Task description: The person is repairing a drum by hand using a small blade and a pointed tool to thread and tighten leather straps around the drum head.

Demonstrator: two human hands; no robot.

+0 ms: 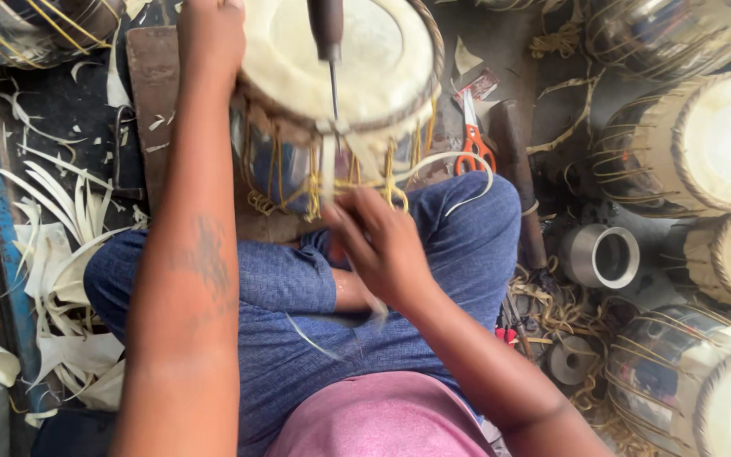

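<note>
Lacing a drum held in my lap

The drum (340, 85), heavy-looking and rigid, rests on my knees; my left hand (211, 34) grips its rim, my right hand (378, 245) pinches a thin, pliable strap (344, 182). An awl (328, 42) sticks in the head; finished drums (704, 144) and scissors (474, 144) crowd the floor (69, 101).

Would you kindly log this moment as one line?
left hand: steadying drum | right hand: pulling strap | awl: stuck at rim
</note>
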